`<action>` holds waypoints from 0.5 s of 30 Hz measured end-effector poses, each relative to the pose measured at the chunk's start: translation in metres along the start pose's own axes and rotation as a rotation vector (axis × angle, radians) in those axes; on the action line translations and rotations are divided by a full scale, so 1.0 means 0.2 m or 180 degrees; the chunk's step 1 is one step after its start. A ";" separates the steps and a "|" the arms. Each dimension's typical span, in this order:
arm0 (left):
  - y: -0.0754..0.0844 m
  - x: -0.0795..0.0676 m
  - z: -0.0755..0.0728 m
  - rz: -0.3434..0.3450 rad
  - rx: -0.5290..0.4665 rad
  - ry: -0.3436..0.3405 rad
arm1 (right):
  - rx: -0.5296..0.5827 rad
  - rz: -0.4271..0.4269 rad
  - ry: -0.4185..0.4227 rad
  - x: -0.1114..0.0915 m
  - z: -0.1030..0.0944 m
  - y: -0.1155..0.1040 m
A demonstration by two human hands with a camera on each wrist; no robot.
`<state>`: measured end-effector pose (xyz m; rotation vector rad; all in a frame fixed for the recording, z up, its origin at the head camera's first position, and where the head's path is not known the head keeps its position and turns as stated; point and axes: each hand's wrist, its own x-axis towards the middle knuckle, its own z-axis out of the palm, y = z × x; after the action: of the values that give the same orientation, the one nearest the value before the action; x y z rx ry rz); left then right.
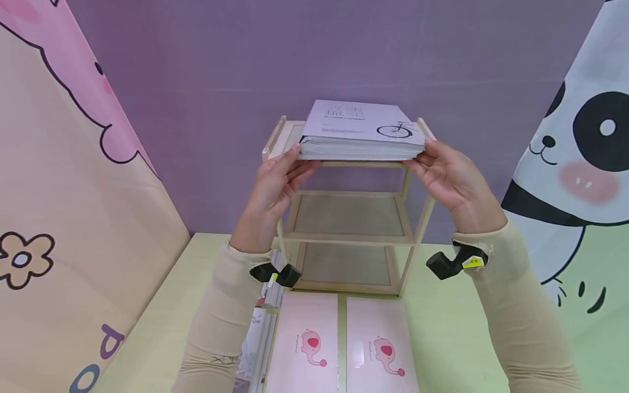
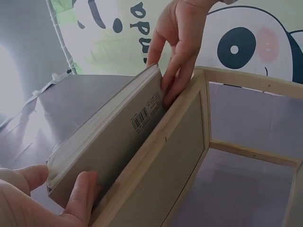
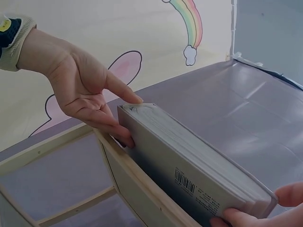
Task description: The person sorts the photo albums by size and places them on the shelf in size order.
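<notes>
A thick white book (image 1: 363,123) with a bicycle drawing on its cover lies over the top shelf of a small wooden rack (image 1: 349,239). My left hand (image 1: 275,185) pinches its near left corner, thumb above and fingers below. The near right corner is held likewise by my right hand (image 1: 452,180). A barcode shows on the book's underside (image 2: 125,135) in the left wrist view. Between that underside and the rack's top board (image 3: 151,196) a narrow gap is visible near the hands; contact at the far edge is hidden.
Two pale pink panels with elephant pictures, a left one (image 1: 307,349) and a right one (image 1: 378,349), lie before the rack. Several books (image 1: 260,338) stand left of them, partly behind my left sleeve. A purple wall (image 1: 314,54) rises behind the rack.
</notes>
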<state>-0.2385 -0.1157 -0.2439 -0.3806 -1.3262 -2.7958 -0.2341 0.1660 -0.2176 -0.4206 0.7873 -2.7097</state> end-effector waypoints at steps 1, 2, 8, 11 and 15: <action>0.00 0.00 -0.01 0.0002 0.0049 -0.0007 | -0.0020 -0.0012 -0.0008 0.00 0.00 0.00; 0.00 0.00 -0.01 0.0004 0.0111 -0.0016 | -0.0039 -0.0025 -0.0015 0.00 0.00 0.01; 0.00 0.00 -0.05 0.0034 0.0449 -0.0036 | -0.0088 -0.0053 -0.0040 -0.01 -0.01 0.02; 0.00 -0.01 -0.06 0.0056 0.0577 -0.0028 | -0.0151 -0.0037 -0.0060 -0.01 -0.02 0.02; -0.01 -0.01 -0.06 0.0066 0.0615 -0.0041 | -0.0286 0.0008 -0.0169 -0.02 -0.02 0.00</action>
<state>-0.2384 -0.1243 -0.2526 -0.4021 -1.5677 -2.6219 -0.2315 0.1684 -0.2214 -0.5090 0.8967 -2.6564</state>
